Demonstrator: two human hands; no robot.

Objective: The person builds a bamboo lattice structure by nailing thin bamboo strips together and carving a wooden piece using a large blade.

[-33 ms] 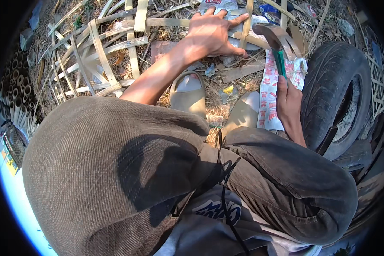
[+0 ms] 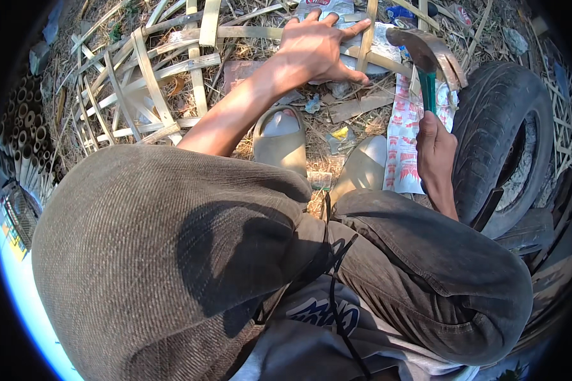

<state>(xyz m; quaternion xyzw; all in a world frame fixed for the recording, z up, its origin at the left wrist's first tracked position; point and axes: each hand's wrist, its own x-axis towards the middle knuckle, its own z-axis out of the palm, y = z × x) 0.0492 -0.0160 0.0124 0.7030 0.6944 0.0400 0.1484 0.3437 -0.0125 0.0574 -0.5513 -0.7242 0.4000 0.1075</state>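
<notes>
The left hand [image 2: 318, 51] lay palm down over a lattice of pale split strips [image 2: 197, 82], its fingers splayed loose rather than curled round anything, the index tip beside a strip running outward [image 2: 365, 44]; whether the palm pressed down could not be told. The right hand [image 2: 436, 145] was clenched on the green handle of a hammer [image 2: 428, 87], its metal head farther out, overlapping the lattice's right part in view. A red-and-white printed sheet [image 2: 402, 149] lay left of that fist, and a tyre [image 2: 486, 133] (dark, its tread facing the hand) was to the right, near it
</notes>
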